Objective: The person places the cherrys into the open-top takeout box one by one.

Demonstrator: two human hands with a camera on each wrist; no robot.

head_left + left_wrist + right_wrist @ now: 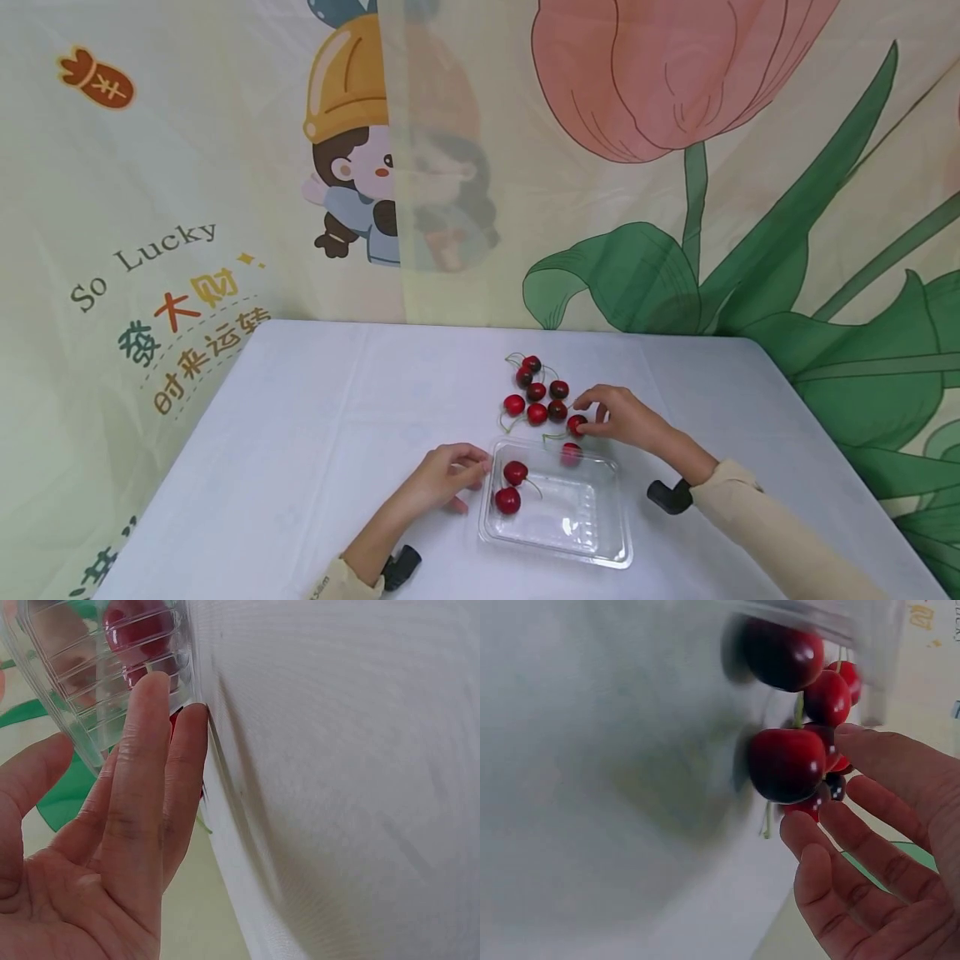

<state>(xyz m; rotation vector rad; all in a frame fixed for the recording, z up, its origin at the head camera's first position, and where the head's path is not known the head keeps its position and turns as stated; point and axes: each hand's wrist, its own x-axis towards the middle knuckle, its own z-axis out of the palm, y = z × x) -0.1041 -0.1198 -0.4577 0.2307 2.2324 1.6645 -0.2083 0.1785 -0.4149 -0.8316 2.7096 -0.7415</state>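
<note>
A clear plastic box [551,546] stands on the table with two red cherries, one [515,472] above the other [507,501], at its left end. My left hand [446,477] is beside the box's left wall, fingers extended; in the left wrist view the fingertips [152,686] overlap the ribbed wall. My right hand [618,415] reaches around a dark red cherry [786,765] behind the box, thumb and fingers spread apart around it. Another cherry [571,453] shows at the box's back wall.
Several more cherries, some with green stems, lie in a loose cluster behind the box, among them a bright red one [513,405] and a darker one [558,389]. A white cloth covers the table [337,467]. A printed curtain [465,292] hangs along the table's far edge.
</note>
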